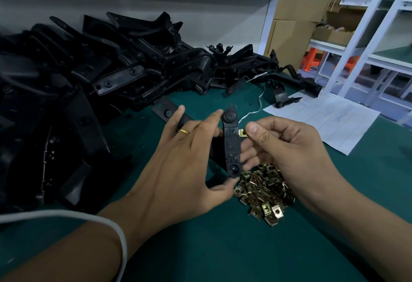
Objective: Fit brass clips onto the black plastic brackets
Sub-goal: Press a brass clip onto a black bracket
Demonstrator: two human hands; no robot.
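My left hand (189, 159) grips a narrow black plastic bracket (232, 145) upright above the green mat, thumb under its lower end, a finger behind its top. My right hand (287, 148) pinches a single brass clip (242, 133) between thumb and forefinger, right beside the bracket's upper right edge. Whether the clip touches the bracket I cannot tell. A heap of loose brass clips (263, 192) lies on the mat just below both hands.
A large pile of black plastic brackets (100, 76) fills the left and back of the green mat (223, 248). A printed paper sheet (330, 119) lies to the right. White shelving (367, 47) and cardboard boxes (294, 25) stand beyond the table's right edge.
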